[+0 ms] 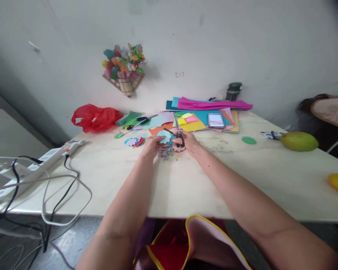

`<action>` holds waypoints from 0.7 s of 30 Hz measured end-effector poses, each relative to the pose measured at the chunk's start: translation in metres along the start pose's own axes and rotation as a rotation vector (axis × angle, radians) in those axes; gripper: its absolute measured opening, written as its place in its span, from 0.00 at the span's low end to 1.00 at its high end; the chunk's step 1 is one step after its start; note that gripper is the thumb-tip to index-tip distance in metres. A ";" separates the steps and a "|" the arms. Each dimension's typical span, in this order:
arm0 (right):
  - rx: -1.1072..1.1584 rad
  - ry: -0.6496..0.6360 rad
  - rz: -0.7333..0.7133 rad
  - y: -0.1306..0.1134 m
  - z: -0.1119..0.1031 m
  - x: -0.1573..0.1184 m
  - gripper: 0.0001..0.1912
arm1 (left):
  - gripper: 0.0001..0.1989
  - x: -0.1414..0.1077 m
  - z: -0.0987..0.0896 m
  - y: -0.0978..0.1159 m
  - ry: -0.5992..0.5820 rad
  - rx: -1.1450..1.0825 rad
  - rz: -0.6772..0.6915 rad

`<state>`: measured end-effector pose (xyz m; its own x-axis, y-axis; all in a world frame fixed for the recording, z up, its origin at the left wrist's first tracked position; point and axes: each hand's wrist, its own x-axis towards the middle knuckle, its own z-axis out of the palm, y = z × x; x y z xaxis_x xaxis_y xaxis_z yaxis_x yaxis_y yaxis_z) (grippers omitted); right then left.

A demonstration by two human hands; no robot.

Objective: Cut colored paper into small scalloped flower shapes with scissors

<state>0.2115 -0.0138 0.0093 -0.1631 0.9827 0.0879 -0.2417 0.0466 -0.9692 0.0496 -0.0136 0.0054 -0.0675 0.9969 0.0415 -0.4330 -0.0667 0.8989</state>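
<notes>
Between the fingers of my left hand [152, 145] is a light blue paper flower [164, 137] with a scalloped edge. My right hand [189, 142] grips black-handled scissors [179, 140], their blades spread and pointing up and away, just right of the paper flower. Below both hands lies a heap of small coloured paper scraps [166, 153]. Left of my left hand rests a small pile of scalloped paper flowers [134, 141] in blue, pink and red.
Coloured paper sheets [157, 120], a second pair of scissors [143, 120] and a red plastic bag [94, 118] lie at the back. Power strips [49, 159] with loose cables are at left. A green paper circle [249, 140] and a mango [299, 141] lie at right.
</notes>
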 end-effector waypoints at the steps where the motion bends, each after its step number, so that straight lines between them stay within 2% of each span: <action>1: 0.008 0.002 -0.013 0.000 0.001 -0.001 0.19 | 0.08 0.000 0.001 -0.001 -0.010 0.000 -0.003; 7: 0.030 0.010 -0.048 0.000 0.002 0.000 0.20 | 0.08 0.002 0.000 -0.008 -0.060 0.013 -0.017; 21: 0.004 0.035 -0.012 0.000 0.003 0.000 0.17 | 0.09 0.003 0.001 -0.010 -0.048 0.026 -0.027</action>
<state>0.2086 -0.0139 0.0099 -0.1266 0.9878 0.0911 -0.2476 0.0574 -0.9672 0.0547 -0.0100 -0.0026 -0.0124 0.9992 0.0375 -0.4108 -0.0393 0.9109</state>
